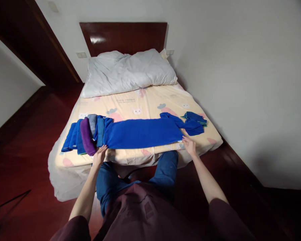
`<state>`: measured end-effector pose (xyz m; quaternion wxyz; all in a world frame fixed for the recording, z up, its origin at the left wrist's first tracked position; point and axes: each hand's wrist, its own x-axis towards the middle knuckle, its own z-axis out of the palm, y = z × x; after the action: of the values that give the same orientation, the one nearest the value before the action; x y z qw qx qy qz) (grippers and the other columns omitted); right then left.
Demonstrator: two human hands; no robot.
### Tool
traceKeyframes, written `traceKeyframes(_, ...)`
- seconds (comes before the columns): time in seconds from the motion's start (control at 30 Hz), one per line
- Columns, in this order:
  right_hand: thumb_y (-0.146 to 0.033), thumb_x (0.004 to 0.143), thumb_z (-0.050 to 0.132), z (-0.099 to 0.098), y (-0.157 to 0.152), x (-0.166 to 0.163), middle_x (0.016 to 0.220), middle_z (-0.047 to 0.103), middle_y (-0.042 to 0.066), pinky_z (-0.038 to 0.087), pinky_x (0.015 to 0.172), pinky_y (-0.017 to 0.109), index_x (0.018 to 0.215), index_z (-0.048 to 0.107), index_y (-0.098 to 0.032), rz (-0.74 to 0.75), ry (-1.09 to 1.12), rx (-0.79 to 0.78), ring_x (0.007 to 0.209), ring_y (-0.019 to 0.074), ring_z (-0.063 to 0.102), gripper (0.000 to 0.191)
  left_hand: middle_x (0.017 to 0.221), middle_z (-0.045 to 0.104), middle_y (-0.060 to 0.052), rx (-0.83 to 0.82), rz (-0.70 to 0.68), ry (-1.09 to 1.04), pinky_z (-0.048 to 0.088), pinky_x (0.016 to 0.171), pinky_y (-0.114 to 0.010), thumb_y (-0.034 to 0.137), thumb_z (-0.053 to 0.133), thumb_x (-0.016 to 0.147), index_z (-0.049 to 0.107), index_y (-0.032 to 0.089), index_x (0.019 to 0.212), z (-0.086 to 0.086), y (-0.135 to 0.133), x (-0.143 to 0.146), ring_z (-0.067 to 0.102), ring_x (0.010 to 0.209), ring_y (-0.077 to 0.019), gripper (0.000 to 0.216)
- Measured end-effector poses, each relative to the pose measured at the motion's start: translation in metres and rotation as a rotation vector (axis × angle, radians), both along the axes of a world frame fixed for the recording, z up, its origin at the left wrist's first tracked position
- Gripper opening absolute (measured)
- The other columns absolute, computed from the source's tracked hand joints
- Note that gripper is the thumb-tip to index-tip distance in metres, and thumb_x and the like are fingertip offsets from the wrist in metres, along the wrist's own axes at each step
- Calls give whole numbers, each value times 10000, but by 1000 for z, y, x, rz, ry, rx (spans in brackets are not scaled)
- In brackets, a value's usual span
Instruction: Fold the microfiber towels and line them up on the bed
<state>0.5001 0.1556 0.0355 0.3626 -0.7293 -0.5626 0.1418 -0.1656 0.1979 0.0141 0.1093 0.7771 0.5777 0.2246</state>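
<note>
A long blue towel [142, 133] lies spread flat across the foot of the bed [145, 103]. My left hand [99, 155] rests at its near left corner, fingers closed on the cloth's edge. At the near right corner my right hand [189, 145] pinches the towel's edge. Left of the towel lies a row of folded cloths [86, 134] in blue, purple and grey. A crumpled blue cloth [194, 122] sits at the towel's right end.
A white pillow [129, 72] lies at the head of the bed under a dark wooden headboard [124, 36]. A white wall runs along the bed's right side. Dark red floor lies to the left, with a tripod leg [7, 204] at the lower left.
</note>
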Motion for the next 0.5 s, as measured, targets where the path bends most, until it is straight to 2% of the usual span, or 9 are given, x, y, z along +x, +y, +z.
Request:
traceKeyframes(0.1, -250, 825, 548, -33, -18, -3, 1201, 755, 174, 505, 1094, 487, 812, 747, -183, 4, 9, -138, 1127, 307, 726, 210, 1355, 683, -120, -94, -2, 96, 495, 1123, -401, 214, 406, 895, 727, 162, 1215, -32, -25, -5, 565, 1365, -270, 456)
traceKeyframes(0.17, -249, 824, 542, -45, -25, -1, 1183, 761, 174, 507, 1090, 486, 787, 737, -187, -4, 2, -173, 1110, 307, 733, 208, 1326, 700, -108, -107, 16, 145, 485, 1128, -420, 183, 403, 861, 741, 178, 1189, -39, -34, -6, 563, 1363, -276, 471)
traceKeyframes(0.27, -245, 827, 538, -50, -25, 7, 1120, 780, 158, 524, 1069, 472, 806, 737, -194, -4, -27, -176, 1078, 287, 740, 206, 1243, 738, -119, -80, 15, 196, 437, 1152, -505, 207, 439, 865, 779, 190, 1087, -30, -35, -1, 556, 1354, -329, 407)
traceKeyframes(0.37, -222, 808, 569, -46, -16, 19, 1000, 794, 136, 556, 1013, 443, 835, 741, -197, -17, -72, -205, 999, 267, 750, 176, 1224, 744, -124, -2, 13, 216, 401, 1148, -571, 338, 491, 920, 796, 211, 968, -12, -25, 19, 515, 1372, -381, 334)
traceKeyframes(0.43, -189, 801, 586, -40, -7, 27, 957, 793, 130, 561, 991, 412, 837, 746, -186, -11, -93, -278, 978, 260, 747, 164, 1302, 710, -119, 54, -11, 198, 373, 1165, -577, 390, 482, 952, 788, 210, 1026, -3, -13, 44, 482, 1397, -378, 363)
traceKeyframes(0.5, -129, 788, 585, -32, 4, 35, 953, 792, 127, 552, 998, 382, 822, 752, -172, 32, -100, -388, 995, 258, 740, 176, 1410, 645, -114, 79, -76, 160, 335, 1196, -574, 383, 446, 982, 754, 194, 1167, 1, 3, 80, 449, 1431, -362, 406)
